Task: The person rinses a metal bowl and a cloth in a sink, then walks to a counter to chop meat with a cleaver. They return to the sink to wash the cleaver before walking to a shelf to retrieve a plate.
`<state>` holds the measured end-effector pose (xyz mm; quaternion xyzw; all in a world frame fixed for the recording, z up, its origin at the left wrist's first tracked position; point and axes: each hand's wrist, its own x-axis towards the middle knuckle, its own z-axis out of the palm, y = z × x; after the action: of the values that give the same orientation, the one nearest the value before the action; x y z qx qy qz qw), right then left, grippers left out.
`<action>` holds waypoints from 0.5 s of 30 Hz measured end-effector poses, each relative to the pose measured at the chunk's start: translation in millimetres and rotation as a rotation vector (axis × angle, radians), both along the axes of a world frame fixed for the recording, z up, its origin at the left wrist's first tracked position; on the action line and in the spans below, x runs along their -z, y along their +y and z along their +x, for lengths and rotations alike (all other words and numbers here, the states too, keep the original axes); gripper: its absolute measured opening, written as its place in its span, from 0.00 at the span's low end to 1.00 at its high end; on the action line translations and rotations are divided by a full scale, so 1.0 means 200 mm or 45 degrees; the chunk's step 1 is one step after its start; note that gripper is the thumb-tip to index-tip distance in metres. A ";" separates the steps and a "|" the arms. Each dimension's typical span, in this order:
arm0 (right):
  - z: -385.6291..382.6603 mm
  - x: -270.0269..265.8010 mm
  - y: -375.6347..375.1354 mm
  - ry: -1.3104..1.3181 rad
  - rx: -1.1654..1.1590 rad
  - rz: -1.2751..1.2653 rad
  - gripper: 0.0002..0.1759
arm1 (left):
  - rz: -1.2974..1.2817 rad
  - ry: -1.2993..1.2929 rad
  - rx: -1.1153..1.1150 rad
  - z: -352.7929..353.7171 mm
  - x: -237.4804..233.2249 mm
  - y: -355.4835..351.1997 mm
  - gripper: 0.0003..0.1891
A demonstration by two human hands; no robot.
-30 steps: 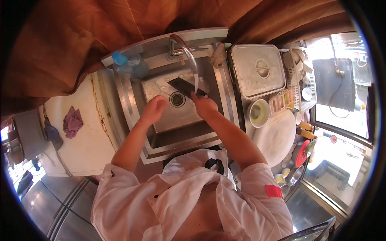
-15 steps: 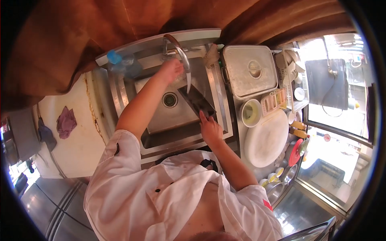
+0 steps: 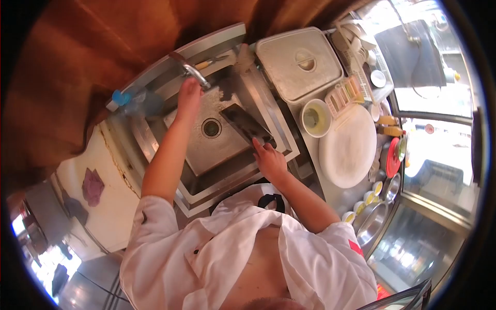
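My left hand (image 3: 190, 94) is closed at the curved metal faucet spout (image 3: 198, 75), near its outlet, with its fingertips partly hidden. Over the right side of the steel sink (image 3: 192, 146), my right hand (image 3: 269, 159) grips the near end of a dark, flat rectangular blade that looks like a cleaver (image 3: 244, 122). The blade slants up and left, its far end toward the spout. A round drain (image 3: 211, 128) shows in the sink floor, left of the blade. A wet patch spreads over the sink floor behind it.
A lidded steel pan (image 3: 299, 67), a pale bowl (image 3: 315, 118) and a round white board (image 3: 348, 150) stand to the right. A blue-capped bottle (image 3: 142, 103) is at the sink's back left. On the left counter lies a purple cloth (image 3: 93, 187).
The view has turned, tilting the sink. The spout has swung left along with my left hand. My right hand still holds the blade over the sink's right side.
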<state>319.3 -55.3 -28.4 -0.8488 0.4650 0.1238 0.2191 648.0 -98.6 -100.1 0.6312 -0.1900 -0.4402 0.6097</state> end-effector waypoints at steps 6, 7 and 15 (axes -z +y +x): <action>-0.02 0.06 -0.03 -0.301 0.147 0.192 0.20 | 0.088 -0.661 0.436 -0.19 -0.18 0.58 0.17; -0.02 0.09 -0.03 -0.368 0.156 0.237 0.18 | 0.062 -0.568 0.415 -0.20 -0.16 0.69 0.16; 0.11 0.14 0.00 -0.655 0.292 0.447 0.22 | -0.037 -0.648 0.217 -0.28 -0.64 0.97 0.14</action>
<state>340.7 -56.2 -56.9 -0.7436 0.4586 -0.0418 0.4848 592.1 94.9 28.5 0.6944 -0.3959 -0.3145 0.5120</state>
